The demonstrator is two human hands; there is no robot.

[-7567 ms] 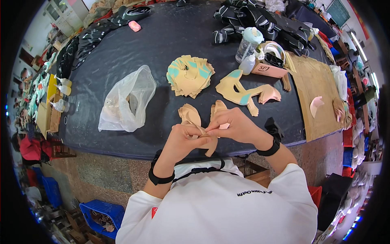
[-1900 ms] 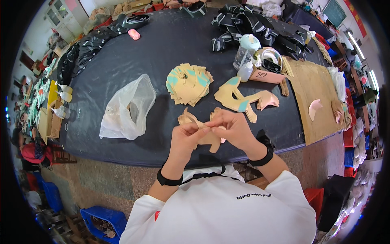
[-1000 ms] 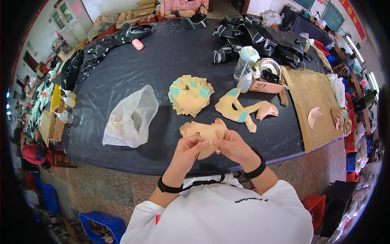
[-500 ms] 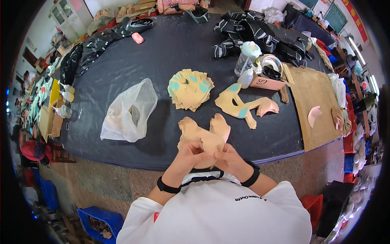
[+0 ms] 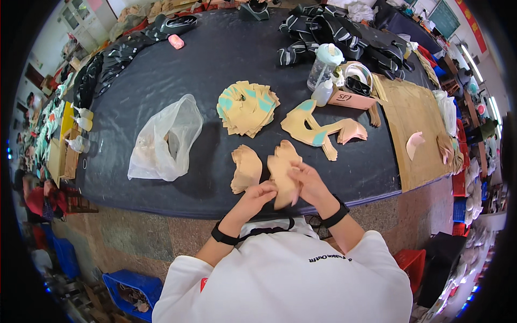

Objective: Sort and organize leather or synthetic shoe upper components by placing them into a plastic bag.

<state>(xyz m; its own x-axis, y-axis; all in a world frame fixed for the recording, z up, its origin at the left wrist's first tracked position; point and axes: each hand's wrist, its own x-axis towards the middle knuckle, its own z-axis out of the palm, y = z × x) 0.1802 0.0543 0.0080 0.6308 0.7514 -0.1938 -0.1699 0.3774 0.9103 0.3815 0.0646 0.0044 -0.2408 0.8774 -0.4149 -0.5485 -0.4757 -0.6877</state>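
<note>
Hands at the near edge of a dark table (image 5: pixel 215 70). The left hand (image 5: pixel 257 195) and the right hand (image 5: pixel 308 183) both pinch the near end of a tan cardboard piece (image 5: pixel 282 167), left fingertips on its lower left edge, right fingers closed over its right side. The piece lies lengthwise, its far end resting on the table. Just to its left lies a second tan piece (image 5: pixel 246 168), apart from both hands. Half a second earlier the two shapes were held together as one above the hands; now they are separated, and one is set down on the table. A second earlier the hands worked farther from the body, over the table top; now they sit at its near rim. Far of the hands, a stack of tan cutouts with teal patches (image 5: pixel 246 106) stays in place, as do the larger tan and teal cutouts (image 5: pixel 315 128) on the right and the clear plastic bag (image 5: pixel 161 141) on the left. A plastic bottle (image 5: pixel 324 63) and a small box (image 5: pixel 351 97) stand far right, next to a brown board (image 5: pixel 410 124).
</note>
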